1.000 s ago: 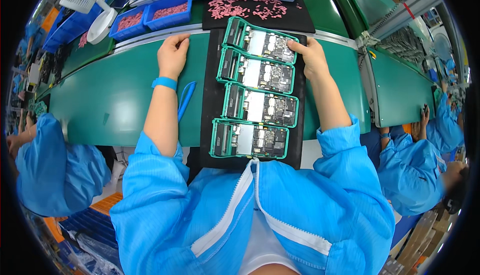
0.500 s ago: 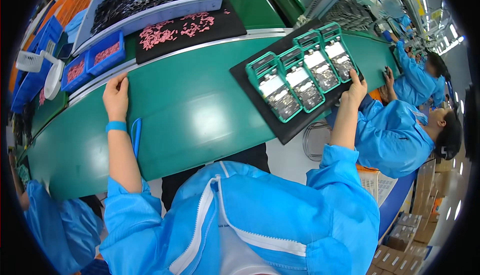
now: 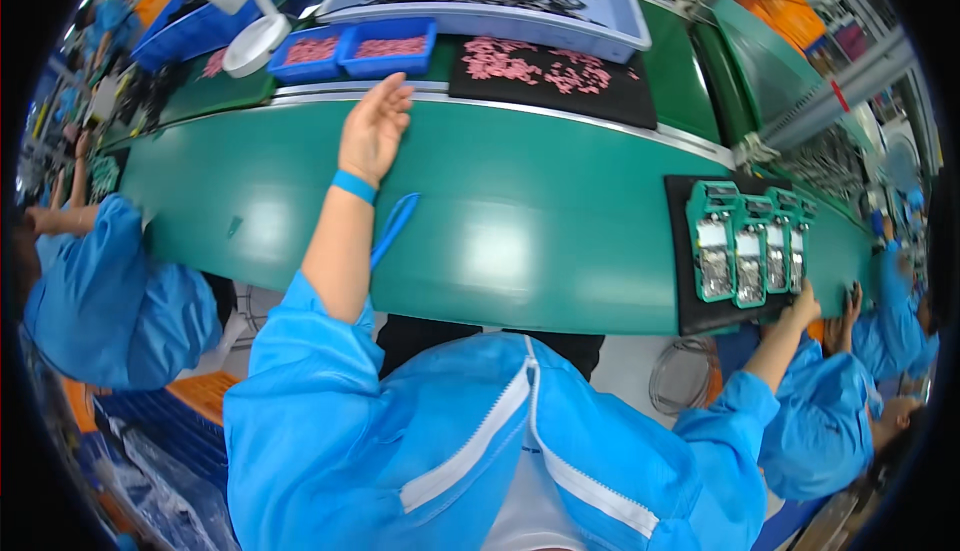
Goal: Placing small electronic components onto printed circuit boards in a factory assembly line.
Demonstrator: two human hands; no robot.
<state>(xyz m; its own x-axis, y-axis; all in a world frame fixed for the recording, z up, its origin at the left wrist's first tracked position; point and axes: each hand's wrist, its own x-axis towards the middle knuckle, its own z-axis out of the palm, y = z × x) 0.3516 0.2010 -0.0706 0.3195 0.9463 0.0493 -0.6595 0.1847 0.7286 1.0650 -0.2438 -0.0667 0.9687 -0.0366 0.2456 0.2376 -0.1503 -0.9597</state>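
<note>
My left hand (image 3: pixel 375 131) is raised over the green work surface (image 3: pixel 520 176), just short of the metal rail. Its fingers are loosely bent and apart, with nothing in them. A blue band circles that wrist, and a blue strap (image 3: pixel 396 227) hangs beside the forearm. Far to the right lies a black mat (image 3: pixel 688 306) bearing several green frames (image 3: pixel 715 251) in a row, each with a silvery circuit-board-like part inside. My right hand (image 3: pixel 803 308) grips the mat's near right edge, close to the last frame; its lower fingers are partly hidden.
Beyond the metal rail (image 3: pixel 560 116) stand two blue bins (image 3: pixel 388 63) of small pink pieces, and a black pad (image 3: pixel 630 101) with scattered pink pieces. A large pale-blue tray (image 3: pixel 625 36) holds black parts. Co-workers in blue sit left (image 3: pixel 110 301) and right (image 3: pixel 820 431).
The view has swung to the left, so the mat and frames now appear farther right. My left hand has reached away from me toward the blue bins, its fingers loosening. My right hand stays at the mat.
</note>
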